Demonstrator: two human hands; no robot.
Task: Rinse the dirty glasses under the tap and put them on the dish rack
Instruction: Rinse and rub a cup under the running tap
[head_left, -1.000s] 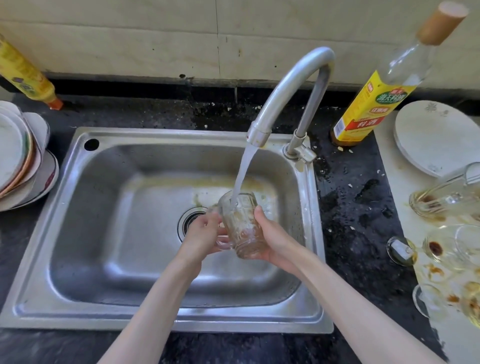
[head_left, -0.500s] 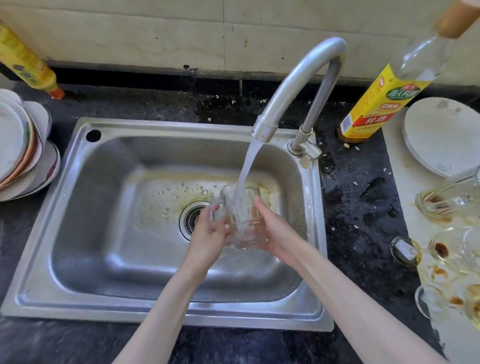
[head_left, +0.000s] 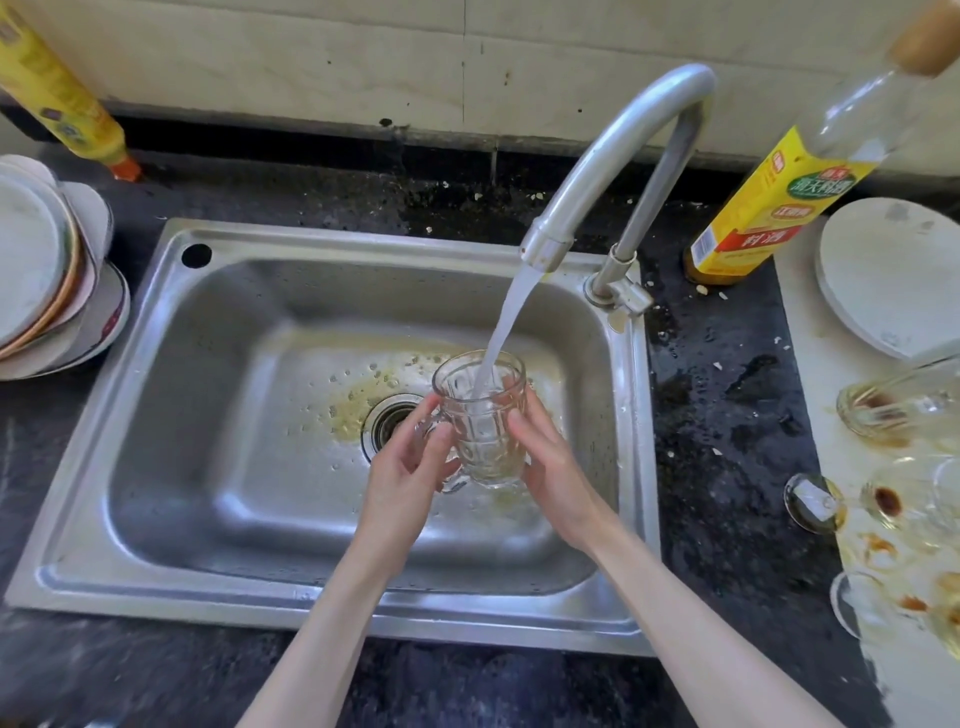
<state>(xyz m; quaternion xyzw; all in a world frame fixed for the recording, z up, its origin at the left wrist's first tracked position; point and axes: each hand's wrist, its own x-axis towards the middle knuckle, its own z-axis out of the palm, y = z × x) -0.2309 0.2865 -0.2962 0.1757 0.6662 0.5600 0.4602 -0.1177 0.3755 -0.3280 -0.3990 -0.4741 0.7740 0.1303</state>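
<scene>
Stainless-steel sink (head_left: 218, 571) at frame centre: a glass mug (head_left: 480, 415) is held upright under the tap (head_left: 613, 156), its handle gripped by the left hand (head_left: 410, 467), its side cupped by the right hand (head_left: 550, 467).

Clear grid-patterned glass mug (head_left: 483, 431); yellow-labelled bottle (head_left: 769, 208).

One camera on my head, looking forward and down at the sink.

It sits close above the sink (head_left: 218, 577), wide-angled, so the tap (head_left: 618, 156) arcs over the middle and the wall tiles run along the top edge. My forearms come in from the bottom. The dark surface (head_left: 727, 415) shows at both sides, bending outward toward the corners. No second view overlaps it.
</scene>
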